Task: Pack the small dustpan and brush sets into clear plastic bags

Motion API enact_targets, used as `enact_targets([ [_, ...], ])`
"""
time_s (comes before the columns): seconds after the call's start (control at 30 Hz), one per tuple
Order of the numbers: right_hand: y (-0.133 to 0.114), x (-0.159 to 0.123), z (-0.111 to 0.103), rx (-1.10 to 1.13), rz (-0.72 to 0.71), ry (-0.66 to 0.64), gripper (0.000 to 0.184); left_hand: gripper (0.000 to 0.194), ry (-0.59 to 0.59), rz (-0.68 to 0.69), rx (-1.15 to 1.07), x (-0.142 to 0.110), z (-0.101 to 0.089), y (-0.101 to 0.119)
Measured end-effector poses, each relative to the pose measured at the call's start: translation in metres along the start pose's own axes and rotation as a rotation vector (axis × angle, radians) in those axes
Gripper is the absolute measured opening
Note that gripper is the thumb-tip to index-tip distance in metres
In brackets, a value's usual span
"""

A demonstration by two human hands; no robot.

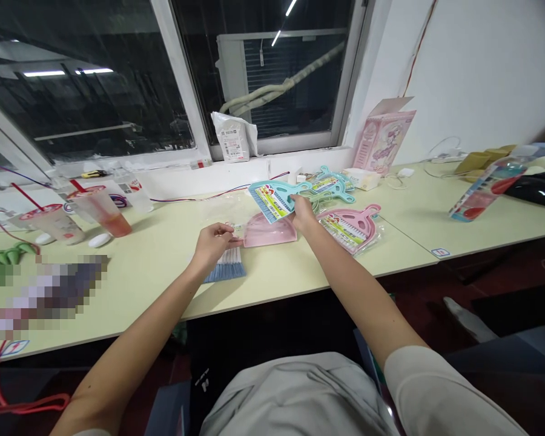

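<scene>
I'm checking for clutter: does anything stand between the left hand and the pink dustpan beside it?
Nothing visible: the left hand is at or near the left edge of the pink dustpan. The blue bristles show below the hand; the blue dustpan in the right hand overlaps only the pink one's far part.

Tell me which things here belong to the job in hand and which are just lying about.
Likely the job's:
turquoise labelled dustpan set, in the right hand
pink dustpan and blue-bristled brush, by the left hand
wrapped pink set

Apparently lying about:
two drinks with red straws
pink box
white packet
</scene>
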State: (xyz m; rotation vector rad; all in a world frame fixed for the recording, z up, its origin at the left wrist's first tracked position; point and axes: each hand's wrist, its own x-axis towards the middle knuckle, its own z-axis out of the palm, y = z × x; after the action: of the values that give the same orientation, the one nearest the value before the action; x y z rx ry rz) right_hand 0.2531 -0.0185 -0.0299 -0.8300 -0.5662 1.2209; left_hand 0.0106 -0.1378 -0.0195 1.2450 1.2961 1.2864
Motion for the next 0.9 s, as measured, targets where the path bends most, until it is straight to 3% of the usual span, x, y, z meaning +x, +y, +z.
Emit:
enact_targets([
  [0.13,-0.006,-0.008,0.005,0.075,0.08,0.025,0.015,0.012,-0.039,0.06,0.36,0.005,-0.01,-0.001],
  [0.23,-0.003,-0.013,0.011,0.094,0.133,-0.017,0.016,0.018,0.146,0.248,0.531,0.017,-0.019,0.006],
  [0.3,0.004,-0.018,0.015,0.091,0.192,-0.067,0.014,0.017,0.155,0.226,0.364,0.029,-0.019,0.014],
  [0.43,0.021,-0.034,0.024,0.054,0.303,-0.186,0.012,0.018,-0.186,-0.145,-0.208,0.057,-0.007,0.022],
  [0.5,0.027,-0.042,0.027,0.031,0.337,-0.24,0.012,0.023,-0.223,-0.255,-0.338,0.068,-0.001,0.02],
  [0.57,0.029,-0.046,0.029,0.014,0.333,-0.29,0.009,0.03,-0.193,-0.28,-0.376,0.075,0.001,0.017],
  [0.63,0.025,-0.044,0.029,-0.014,0.309,-0.33,0.003,0.034,-0.163,-0.256,-0.385,0.08,-0.004,0.013],
  [0.73,0.015,-0.032,0.021,-0.182,0.215,-0.325,0.017,0.033,-0.113,-0.198,-0.4,0.085,-0.02,0.009],
  [0.83,0.01,-0.019,0.009,-0.558,-0.082,-0.205,0.011,0.032,-0.039,-0.145,-0.415,0.092,-0.039,0.007],
  [0.9,0.013,-0.015,0.003,-0.838,-0.267,-0.158,0.019,0.032,0.006,-0.11,-0.431,0.098,-0.05,0.005],
])
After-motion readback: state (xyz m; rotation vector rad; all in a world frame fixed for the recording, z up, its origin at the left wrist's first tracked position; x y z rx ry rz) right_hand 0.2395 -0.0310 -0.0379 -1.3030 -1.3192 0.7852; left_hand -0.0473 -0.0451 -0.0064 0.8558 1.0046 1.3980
